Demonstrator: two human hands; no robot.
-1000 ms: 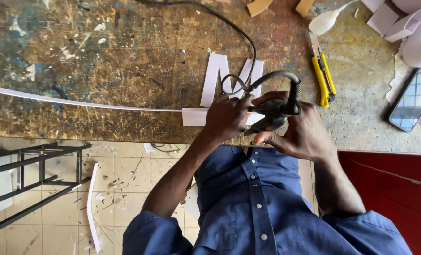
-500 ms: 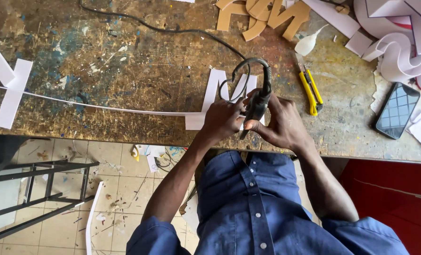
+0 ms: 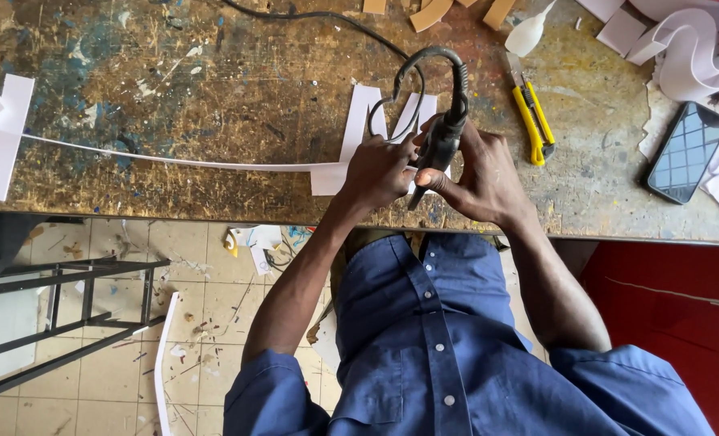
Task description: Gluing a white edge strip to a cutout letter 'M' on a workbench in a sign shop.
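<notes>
Scarred tabletop (image 3: 174, 97): right hand (image 3: 484, 173) grips a corded black tool (image 3: 440, 145); left hand (image 3: 380, 169) pinches the white letter piece (image 3: 359, 129) near the front edge, its strip (image 3: 174, 159) only partly attached.

Both hands cover the near part of the white letter (image 3: 392, 121), the tool's (image 3: 438, 149) tip is hidden between them, and the black cable (image 3: 311, 14) runs off the far edge.
</notes>
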